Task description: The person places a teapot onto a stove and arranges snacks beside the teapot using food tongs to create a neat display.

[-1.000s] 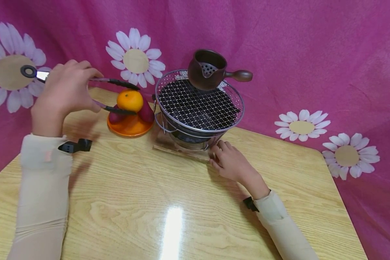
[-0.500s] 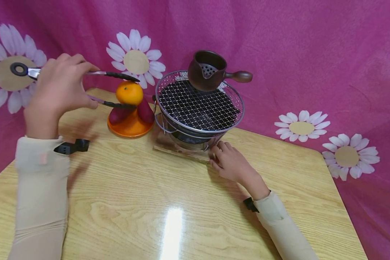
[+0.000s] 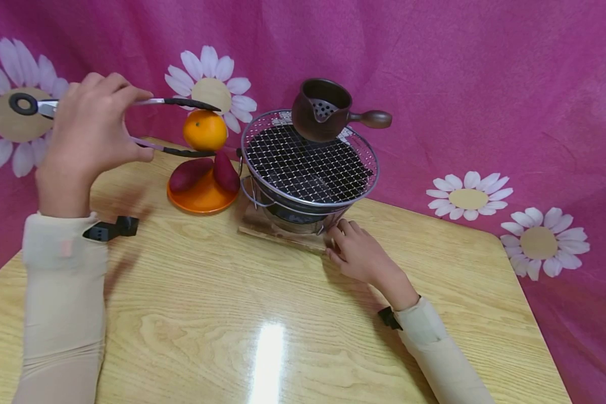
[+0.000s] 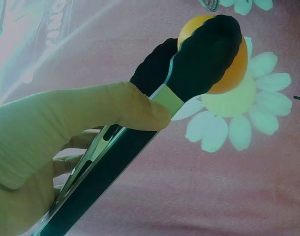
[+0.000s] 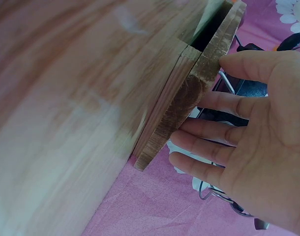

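My left hand (image 3: 88,126) grips a pair of tongs (image 3: 192,103) with black scalloped tips, thumb on one arm and fingers on the other. Between the tips is an orange mandarin (image 3: 205,130), raised over an orange plate (image 3: 202,203). Two purple-red, sweet-potato-like pieces (image 3: 192,175) lie on that plate. In the left wrist view, the near tip covers much of the mandarin (image 4: 233,73). My right hand (image 3: 361,252) rests at the right end of the wooden board (image 3: 283,238) under the grill. In the right wrist view, its nearly straight fingers (image 5: 209,128) touch the board's edge (image 5: 182,101).
A round tabletop grill with a wire mesh (image 3: 308,168) stands right of the plate. On the mesh's back edge sits a dark brown side-handled pot (image 3: 323,112). Behind the wooden table (image 3: 207,308) hangs a pink curtain (image 3: 434,84) with white flowers.
My left hand has lifted the tongs and the mandarin upward, away from the purple-red pieces on the plate. The right hand has stayed at the board.
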`<state>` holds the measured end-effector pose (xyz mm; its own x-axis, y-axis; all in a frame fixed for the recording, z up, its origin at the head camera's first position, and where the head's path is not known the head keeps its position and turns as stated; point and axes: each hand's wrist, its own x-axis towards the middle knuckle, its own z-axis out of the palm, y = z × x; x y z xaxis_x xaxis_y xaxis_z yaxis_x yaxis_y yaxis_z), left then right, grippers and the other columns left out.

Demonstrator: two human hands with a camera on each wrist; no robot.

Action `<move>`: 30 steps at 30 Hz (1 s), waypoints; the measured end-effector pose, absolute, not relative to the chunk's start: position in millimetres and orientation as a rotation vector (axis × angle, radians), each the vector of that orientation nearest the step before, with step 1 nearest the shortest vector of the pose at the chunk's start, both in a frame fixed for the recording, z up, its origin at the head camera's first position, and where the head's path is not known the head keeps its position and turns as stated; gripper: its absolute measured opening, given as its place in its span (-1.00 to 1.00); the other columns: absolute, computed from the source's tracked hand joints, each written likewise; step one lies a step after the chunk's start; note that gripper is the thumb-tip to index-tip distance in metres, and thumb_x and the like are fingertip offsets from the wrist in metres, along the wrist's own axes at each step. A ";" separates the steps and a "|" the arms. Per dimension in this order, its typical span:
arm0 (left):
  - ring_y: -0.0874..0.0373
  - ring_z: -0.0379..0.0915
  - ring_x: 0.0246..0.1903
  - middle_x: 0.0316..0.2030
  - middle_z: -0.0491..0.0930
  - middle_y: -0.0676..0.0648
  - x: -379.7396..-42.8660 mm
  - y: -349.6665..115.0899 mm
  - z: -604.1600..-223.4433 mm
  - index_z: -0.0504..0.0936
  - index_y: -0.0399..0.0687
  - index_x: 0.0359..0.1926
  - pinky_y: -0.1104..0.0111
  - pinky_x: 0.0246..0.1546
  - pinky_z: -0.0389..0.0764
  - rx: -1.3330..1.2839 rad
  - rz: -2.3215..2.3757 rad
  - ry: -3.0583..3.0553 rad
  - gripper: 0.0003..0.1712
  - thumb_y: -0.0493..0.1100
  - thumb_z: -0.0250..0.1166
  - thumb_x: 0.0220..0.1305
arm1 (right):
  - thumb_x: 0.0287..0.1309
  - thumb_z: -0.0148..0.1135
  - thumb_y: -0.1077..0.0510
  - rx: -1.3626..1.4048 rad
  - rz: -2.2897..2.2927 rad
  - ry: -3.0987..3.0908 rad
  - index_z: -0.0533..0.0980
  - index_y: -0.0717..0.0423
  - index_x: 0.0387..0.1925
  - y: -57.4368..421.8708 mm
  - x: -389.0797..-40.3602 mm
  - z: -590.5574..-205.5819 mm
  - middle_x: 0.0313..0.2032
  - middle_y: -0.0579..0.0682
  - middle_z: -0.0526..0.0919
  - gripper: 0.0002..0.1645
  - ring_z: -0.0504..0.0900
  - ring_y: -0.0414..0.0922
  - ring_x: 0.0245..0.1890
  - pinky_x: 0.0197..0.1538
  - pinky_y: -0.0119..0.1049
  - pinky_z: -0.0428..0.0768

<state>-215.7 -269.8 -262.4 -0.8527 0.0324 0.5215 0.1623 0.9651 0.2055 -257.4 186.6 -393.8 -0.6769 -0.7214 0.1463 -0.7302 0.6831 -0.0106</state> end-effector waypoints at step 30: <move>-0.26 0.34 0.13 0.07 0.58 -0.33 -190.5 -247.6 -244.4 0.59 -0.13 0.28 -0.11 0.26 0.37 -0.182 -0.435 -2.261 -0.12 -0.19 0.66 -0.18 | 0.34 0.20 0.04 1.192 0.094 -2.783 0.47 0.10 -0.13 187.2 -256.6 -394.7 -0.06 0.17 0.52 -0.78 0.56 0.15 -0.04 0.01 0.10 0.60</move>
<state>-190.5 -247.6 -244.4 -0.6633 -0.0099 0.7483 0.2683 0.9303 0.2502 -256.6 187.2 -394.7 -0.6851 -0.7172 0.1274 -0.7242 0.6895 -0.0127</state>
